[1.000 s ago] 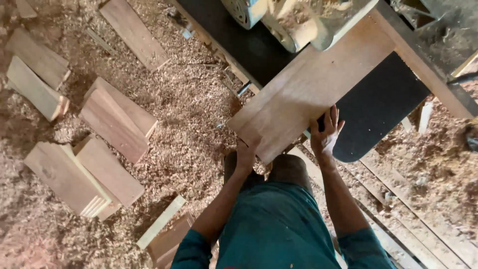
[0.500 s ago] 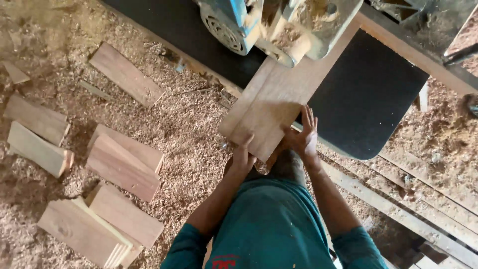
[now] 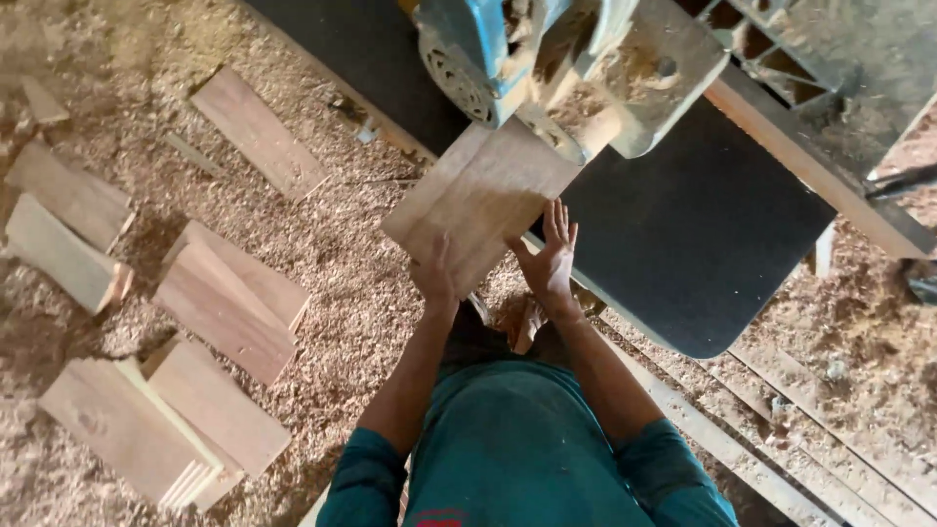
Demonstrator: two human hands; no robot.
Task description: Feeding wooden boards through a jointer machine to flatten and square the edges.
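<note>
Pale wood fills the middle of my view: a flat board [image 3: 480,200] lies on the black saw table [image 3: 703,244], its near end sticking out past the table's front edge toward me. My left hand [image 3: 435,276] presses against the board's near end, fingers together and flat on the wood, not wrapped around it. My right hand [image 3: 549,256] rests at the board's near right corner with the fingers spread wide and pointing away from me. The board's far end runs under the blue and cream saw housing [image 3: 556,68]; I cannot tell where the blade meets it. Sawdust [image 3: 342,254] covers the floor on my left, where cut boards [image 3: 220,298] lie scattered and stacked.
</note>
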